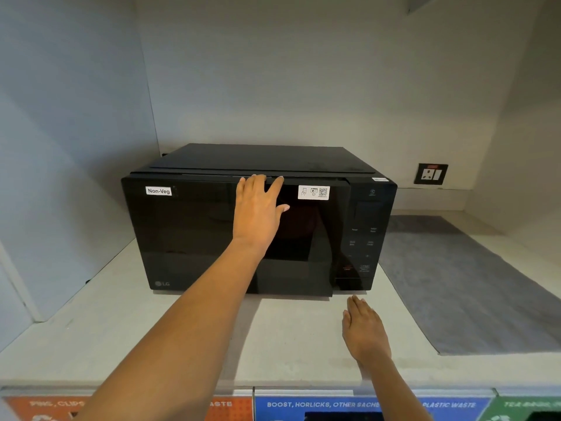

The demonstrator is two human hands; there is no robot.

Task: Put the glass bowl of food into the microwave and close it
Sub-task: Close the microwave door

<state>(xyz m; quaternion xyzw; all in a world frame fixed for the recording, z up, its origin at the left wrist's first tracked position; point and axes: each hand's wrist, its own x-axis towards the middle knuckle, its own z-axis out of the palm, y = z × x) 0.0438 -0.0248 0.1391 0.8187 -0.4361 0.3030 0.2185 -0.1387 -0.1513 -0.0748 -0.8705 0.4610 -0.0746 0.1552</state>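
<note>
At centre frame, one black microwave [258, 220] sits on the pale counter [182, 338], its door nearly shut. One left hand [258, 208] lies flat on the door's upper edge, fingers [274, 185] spread apart. One right hand [362, 326] hovers open at lower right, fingers together. Two white labels [158, 191] mark the door. Whether the glass bowl is inside cannot be told. One grey mat [467, 284] lies at right.

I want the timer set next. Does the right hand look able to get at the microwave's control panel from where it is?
Probably yes. The right hand is open and empty over the counter, just below the control panel, and nothing lies between them.
</note>
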